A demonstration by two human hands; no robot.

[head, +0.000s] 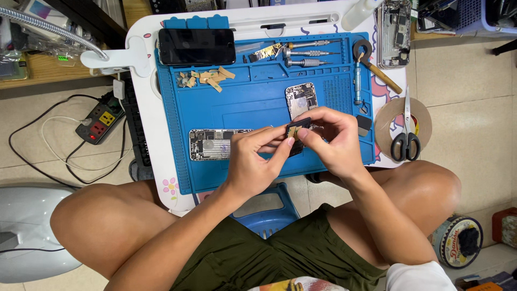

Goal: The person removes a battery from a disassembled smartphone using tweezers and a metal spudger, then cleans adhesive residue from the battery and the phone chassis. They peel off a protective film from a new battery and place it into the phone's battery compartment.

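Left hand [250,161] and right hand [334,141] both pinch a small dark rectangular component [298,132] with a tan patch, above the blue ribbed silicone mat [253,102], just right of a metallic phone chassis [215,144].

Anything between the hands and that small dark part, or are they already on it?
Nothing visible stands between. Both the left hand and right hand already pinch the small dark part in their fingertips, above the blue mat, just right of the opened phone frame.

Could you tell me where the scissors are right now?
In the head view, the scissors lie on the tape roll, just right of the blue mat.
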